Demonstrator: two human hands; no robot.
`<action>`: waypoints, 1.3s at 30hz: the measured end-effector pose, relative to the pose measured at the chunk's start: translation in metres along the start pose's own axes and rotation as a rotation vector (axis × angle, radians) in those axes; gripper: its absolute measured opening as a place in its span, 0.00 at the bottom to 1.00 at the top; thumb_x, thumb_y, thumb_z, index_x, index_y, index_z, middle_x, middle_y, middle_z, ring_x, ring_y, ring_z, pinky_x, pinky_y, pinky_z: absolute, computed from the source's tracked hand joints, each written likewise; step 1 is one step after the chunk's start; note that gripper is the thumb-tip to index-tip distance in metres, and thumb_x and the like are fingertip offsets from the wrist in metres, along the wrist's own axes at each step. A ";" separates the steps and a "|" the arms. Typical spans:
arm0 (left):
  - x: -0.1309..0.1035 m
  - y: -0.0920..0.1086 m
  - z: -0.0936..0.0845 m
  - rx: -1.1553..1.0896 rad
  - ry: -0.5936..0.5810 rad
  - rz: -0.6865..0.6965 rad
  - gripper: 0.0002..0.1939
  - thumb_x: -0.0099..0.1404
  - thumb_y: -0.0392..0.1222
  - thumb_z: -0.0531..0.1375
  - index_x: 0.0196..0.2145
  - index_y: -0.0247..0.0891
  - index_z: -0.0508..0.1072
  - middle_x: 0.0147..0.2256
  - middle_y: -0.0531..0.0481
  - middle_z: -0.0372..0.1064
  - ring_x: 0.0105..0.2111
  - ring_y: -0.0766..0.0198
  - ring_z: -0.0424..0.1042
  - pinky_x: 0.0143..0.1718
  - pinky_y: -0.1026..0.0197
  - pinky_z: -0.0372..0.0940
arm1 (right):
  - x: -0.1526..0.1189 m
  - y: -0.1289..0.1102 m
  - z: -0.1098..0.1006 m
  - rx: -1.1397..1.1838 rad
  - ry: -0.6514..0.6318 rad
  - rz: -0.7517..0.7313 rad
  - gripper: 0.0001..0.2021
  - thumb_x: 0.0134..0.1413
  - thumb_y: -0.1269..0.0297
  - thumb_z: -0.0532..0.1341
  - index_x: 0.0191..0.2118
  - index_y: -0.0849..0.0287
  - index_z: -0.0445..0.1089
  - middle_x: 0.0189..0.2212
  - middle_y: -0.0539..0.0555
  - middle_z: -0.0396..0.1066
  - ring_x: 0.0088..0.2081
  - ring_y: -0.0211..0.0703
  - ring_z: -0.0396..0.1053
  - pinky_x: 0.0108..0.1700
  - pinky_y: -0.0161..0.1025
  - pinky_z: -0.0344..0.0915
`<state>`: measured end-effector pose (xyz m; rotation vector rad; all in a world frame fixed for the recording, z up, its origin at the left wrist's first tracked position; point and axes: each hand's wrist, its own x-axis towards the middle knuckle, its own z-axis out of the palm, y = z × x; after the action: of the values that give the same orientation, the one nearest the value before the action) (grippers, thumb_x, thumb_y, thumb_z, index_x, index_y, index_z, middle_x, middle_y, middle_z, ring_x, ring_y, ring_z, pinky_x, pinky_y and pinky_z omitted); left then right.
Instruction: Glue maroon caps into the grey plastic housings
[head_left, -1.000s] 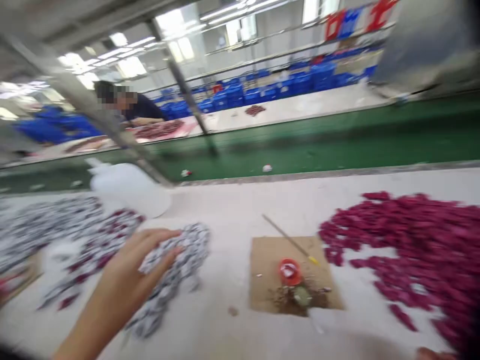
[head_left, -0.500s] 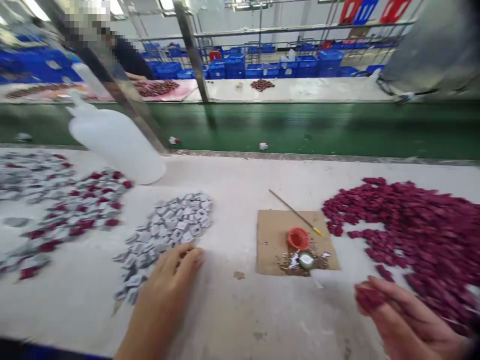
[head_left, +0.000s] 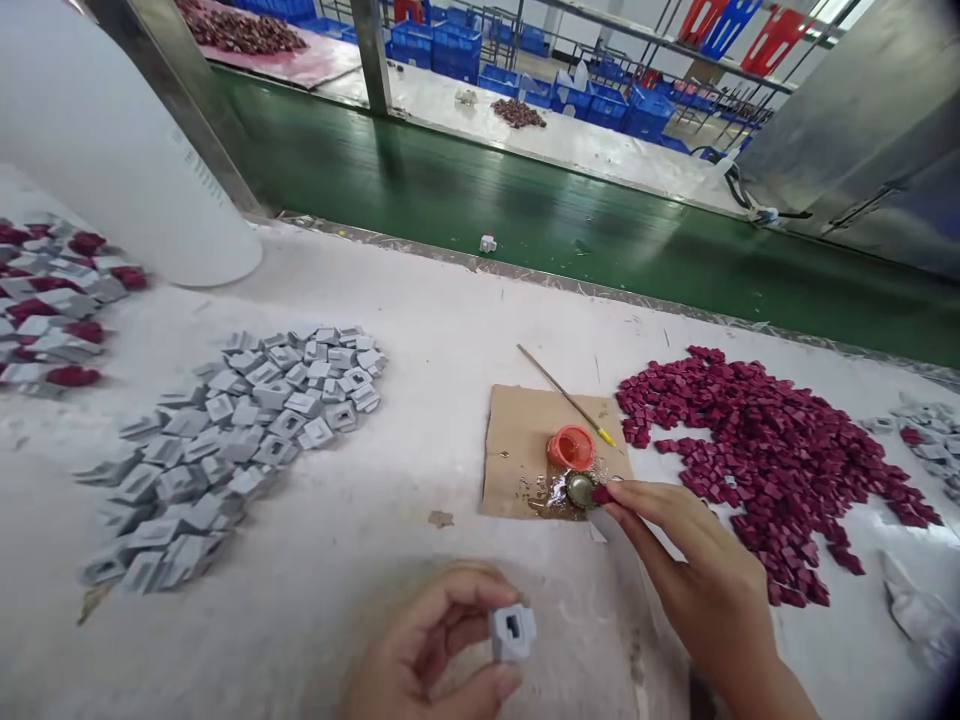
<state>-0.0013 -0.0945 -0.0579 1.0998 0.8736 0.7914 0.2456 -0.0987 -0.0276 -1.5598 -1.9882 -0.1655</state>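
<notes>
My left hand [head_left: 442,640] pinches a grey plastic block [head_left: 513,633] with a dark rectangular hole facing up. My right hand [head_left: 694,570] is closed on a small maroon piece [head_left: 601,495], holding it at the edge of a metal bottle cap [head_left: 580,488]. That cap sits on a wet brown cardboard square [head_left: 504,490], beside an orange-red cap [head_left: 571,447] with liquid inside. A thin stick with a yellow tip [head_left: 566,393] lies across the cardboard. Left of it spreads a pile of grey blocks [head_left: 255,410]; to the right is a heap of maroon pieces [head_left: 735,430].
A large white bottle [head_left: 150,160] stands at the left, near joined grey-and-maroon pieces [head_left: 56,310]. A green conveyor belt [head_left: 420,185] runs behind the table, with one small piece [head_left: 487,243] on it. Metal posts [head_left: 370,60] rise at its far side. Blue crates [head_left: 457,50] stand beyond.
My left hand has left the grey pile and now holds a grey block near the front. My right hand has carried the maroon piece left to the metal cap. The view has tilted down.
</notes>
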 end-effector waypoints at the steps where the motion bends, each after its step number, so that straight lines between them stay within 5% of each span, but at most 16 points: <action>1: 0.001 0.000 0.004 0.033 0.004 0.023 0.10 0.59 0.41 0.67 0.40 0.47 0.78 0.39 0.50 0.77 0.41 0.61 0.78 0.42 0.64 0.73 | 0.002 0.000 0.001 0.004 -0.006 -0.014 0.06 0.58 0.74 0.62 0.42 0.62 0.72 0.37 0.55 0.76 0.40 0.38 0.73 0.47 0.35 0.69; 6: 0.005 0.002 0.013 0.276 -0.030 0.224 0.23 0.57 0.25 0.62 0.45 0.50 0.72 0.43 0.56 0.77 0.41 0.67 0.78 0.40 0.72 0.73 | 0.010 -0.003 0.005 0.021 -0.049 -0.045 0.08 0.57 0.78 0.61 0.42 0.64 0.71 0.36 0.55 0.75 0.40 0.39 0.72 0.45 0.35 0.70; 13: 0.009 -0.004 0.019 0.589 0.075 0.415 0.16 0.60 0.27 0.59 0.43 0.43 0.67 0.43 0.52 0.76 0.43 0.70 0.77 0.44 0.74 0.71 | 0.007 -0.005 0.004 0.041 -0.044 -0.015 0.08 0.56 0.77 0.63 0.42 0.63 0.71 0.37 0.55 0.75 0.41 0.37 0.72 0.48 0.34 0.69; 19: 0.012 -0.004 0.022 0.779 0.101 0.556 0.11 0.67 0.31 0.57 0.47 0.38 0.69 0.41 0.48 0.76 0.42 0.67 0.76 0.48 0.69 0.70 | -0.014 -0.022 0.002 0.335 0.029 0.386 0.09 0.57 0.72 0.63 0.43 0.54 0.72 0.38 0.49 0.76 0.40 0.35 0.75 0.45 0.28 0.73; 22: 0.015 0.000 0.019 0.788 0.029 0.541 0.13 0.68 0.29 0.55 0.49 0.36 0.70 0.42 0.46 0.75 0.44 0.63 0.74 0.47 0.65 0.71 | -0.023 -0.035 0.004 0.465 0.032 0.455 0.09 0.57 0.72 0.61 0.43 0.53 0.72 0.38 0.49 0.77 0.39 0.36 0.76 0.41 0.28 0.75; 29: 0.016 0.001 0.015 0.836 -0.022 0.512 0.19 0.70 0.26 0.50 0.56 0.31 0.67 0.45 0.42 0.72 0.45 0.61 0.68 0.46 0.66 0.70 | -0.035 -0.046 0.013 0.509 -0.055 0.304 0.13 0.57 0.78 0.59 0.45 0.56 0.71 0.39 0.52 0.75 0.43 0.36 0.73 0.45 0.30 0.73; 39: 0.017 0.000 0.018 0.807 0.032 0.495 0.15 0.71 0.29 0.51 0.53 0.31 0.68 0.44 0.43 0.74 0.44 0.62 0.69 0.45 0.64 0.71 | -0.034 -0.048 0.017 0.438 -0.124 0.210 0.13 0.57 0.78 0.59 0.47 0.59 0.69 0.40 0.54 0.74 0.45 0.38 0.72 0.46 0.33 0.73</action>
<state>0.0220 -0.0871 -0.0571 2.0747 0.9890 0.8766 0.1993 -0.1345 -0.0468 -1.4971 -1.7798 0.4326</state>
